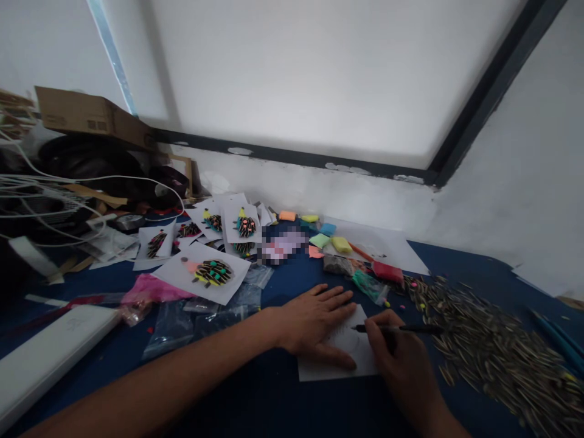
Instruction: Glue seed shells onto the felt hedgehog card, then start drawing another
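A small sheet of white paper (314, 370) lies on the blue table, with faint pen marks partly covered by my hands. My left hand (319, 325) rests flat on it, fingers spread. In my right hand (396, 353) is a dark pen (417, 328), gripped between thumb and fingers, its tip at the paper's upper right part. Just right of that hand spreads a large heap of striped sunflower seeds (497, 350). Beyond the hands lie a bag of green clay (370, 287) and a red packet (387, 272).
Cards with seed-covered hedgehog figures (212, 272) lie at the left. Small colored clay packets (341, 244) sit near the wall. A long white box (59, 359) lies front left, with white cables (45, 201) and a cardboard box (95, 115) behind. Blue pencils (556, 337) are far right.
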The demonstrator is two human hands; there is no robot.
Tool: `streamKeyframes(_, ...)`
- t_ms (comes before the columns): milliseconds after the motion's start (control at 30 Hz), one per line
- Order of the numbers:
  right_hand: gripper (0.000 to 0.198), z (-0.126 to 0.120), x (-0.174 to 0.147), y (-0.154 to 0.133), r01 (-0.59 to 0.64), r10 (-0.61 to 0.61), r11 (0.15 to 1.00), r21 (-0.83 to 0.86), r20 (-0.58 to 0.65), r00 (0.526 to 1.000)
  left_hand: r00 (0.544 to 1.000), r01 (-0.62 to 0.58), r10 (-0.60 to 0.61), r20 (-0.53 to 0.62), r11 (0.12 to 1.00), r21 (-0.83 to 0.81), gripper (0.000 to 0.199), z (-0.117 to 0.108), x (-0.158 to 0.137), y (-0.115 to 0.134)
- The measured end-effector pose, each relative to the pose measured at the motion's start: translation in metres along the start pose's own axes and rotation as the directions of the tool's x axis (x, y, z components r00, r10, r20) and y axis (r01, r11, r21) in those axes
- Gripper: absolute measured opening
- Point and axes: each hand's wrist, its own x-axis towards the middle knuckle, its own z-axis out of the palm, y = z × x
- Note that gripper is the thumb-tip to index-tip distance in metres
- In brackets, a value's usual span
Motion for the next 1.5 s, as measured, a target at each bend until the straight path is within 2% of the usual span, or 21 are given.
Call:
streamKeyframes(800, 0.035, 0.0022, 0.0001, 0.0053, -0.020, 0.021, 0.999, -0.039, 0.043, 0.999, 1.000, 0.010, -0.010, 0.023, 1.000, 0.000, 0.088, -0.0032, -0.0007, 0.0016)
streamKeyframes(1200, 0.036, 0.0019, 0.0004, 0.0021, 0.005, -0.004, 0.999, -0.033, 0.020, 1.000, 1.000, 0.013, -0.013, 0.027, 1.000, -0.007, 0.088, -0.0036, -0.0001, 0.0016)
streamKeyframes(1500, 0.036, 0.0023, 0.0001, 0.0047, 0.014, -0.013, 1.000, -0.020, 0.054, 0.998, 0.999, 0.015, -0.015, 0.031, 1.000, 0.015, 0.088, -0.0036, 0.0000, 0.0016)
